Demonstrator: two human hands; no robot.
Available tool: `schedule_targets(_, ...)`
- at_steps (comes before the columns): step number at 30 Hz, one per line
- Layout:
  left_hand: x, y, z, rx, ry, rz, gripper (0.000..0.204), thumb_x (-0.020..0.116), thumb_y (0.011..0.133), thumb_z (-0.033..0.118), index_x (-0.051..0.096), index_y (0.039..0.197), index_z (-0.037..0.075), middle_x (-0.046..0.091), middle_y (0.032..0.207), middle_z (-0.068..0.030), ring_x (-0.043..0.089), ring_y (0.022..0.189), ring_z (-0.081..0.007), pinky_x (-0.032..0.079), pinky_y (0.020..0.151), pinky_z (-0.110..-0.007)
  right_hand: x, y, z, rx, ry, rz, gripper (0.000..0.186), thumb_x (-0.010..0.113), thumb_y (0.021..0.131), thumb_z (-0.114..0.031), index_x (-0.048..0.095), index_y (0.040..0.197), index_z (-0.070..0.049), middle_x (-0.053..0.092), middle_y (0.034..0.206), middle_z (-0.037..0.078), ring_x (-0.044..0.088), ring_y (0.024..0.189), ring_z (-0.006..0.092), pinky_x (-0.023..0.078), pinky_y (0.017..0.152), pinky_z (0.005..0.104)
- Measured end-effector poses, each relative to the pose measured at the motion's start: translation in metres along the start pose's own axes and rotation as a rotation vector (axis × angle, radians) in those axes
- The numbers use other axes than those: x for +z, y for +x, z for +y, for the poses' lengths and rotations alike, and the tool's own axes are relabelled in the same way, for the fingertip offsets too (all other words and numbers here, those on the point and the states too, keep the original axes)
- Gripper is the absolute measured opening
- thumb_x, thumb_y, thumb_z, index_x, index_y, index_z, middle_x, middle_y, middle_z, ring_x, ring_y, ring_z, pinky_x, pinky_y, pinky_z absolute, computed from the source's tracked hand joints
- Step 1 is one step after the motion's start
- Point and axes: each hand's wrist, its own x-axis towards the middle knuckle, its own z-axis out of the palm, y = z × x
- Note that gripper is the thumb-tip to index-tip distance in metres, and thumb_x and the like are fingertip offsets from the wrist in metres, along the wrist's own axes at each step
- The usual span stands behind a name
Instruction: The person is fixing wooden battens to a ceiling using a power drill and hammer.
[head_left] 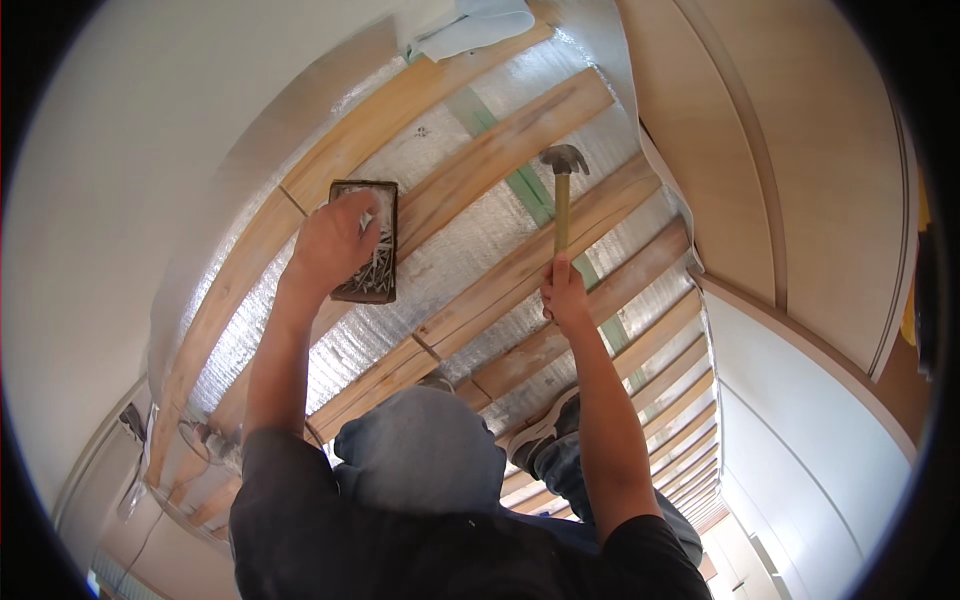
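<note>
My left hand (340, 238) reaches over an open, dark-edged rectangular box of loose nails (378, 278). Its fingers curl down among the nails, and whatever lies between them is hidden. The box rests on a wooden batten and the silvery sheet beside it. To the right, my right hand (566, 293) grips a claw hammer (562, 215) low on its wooden handle. The metal head points away from me, raised above the battens.
Parallel wooden battens (500, 150) run over shiny foil sheeting (400, 315), with green strips (527, 193) crossing beneath. Pale cabinet doors (770, 130) stand on the right, a white wall (130, 150) on the left. My bent knee (420, 450) and shoe (540, 435) are close below.
</note>
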Motion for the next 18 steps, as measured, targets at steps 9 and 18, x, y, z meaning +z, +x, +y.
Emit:
schedule_targets(9, 0.066, 0.229, 0.038, -0.035, -0.777, 0.11, 0.036, 0.072, 0.092, 0.033, 0.075, 0.112, 0.003, 0.075, 0.092, -0.0107, 0.068, 0.077, -0.0201, 0.055, 0.074, -0.035, -0.005, 0.003, 0.003, -0.004, 0.038, -0.003, 0.054, 0.039, 0.107, -0.049, 0.059, 0.086, -0.004, 0.054, 0.062, 0.01, 0.056, 0.053, 0.0223, 0.047, 0.054, 0.0399)
schedule_targets(18, 0.084, 0.325, -0.006, -0.038, -0.754, 0.415, 0.031, 0.07, 0.095, 0.026, 0.075, 0.116, 0.005, 0.076, 0.099, -0.0069, 0.071, 0.086, -0.0147, 0.057, 0.079, -0.032, -0.013, 0.017, 0.027, -0.103, -0.222, -0.009, 0.032, 0.044, 0.107, -0.031, 0.058, 0.099, -0.004, 0.066, 0.089, 0.021, 0.064, 0.073, 0.0396, 0.05, 0.066, 0.0492)
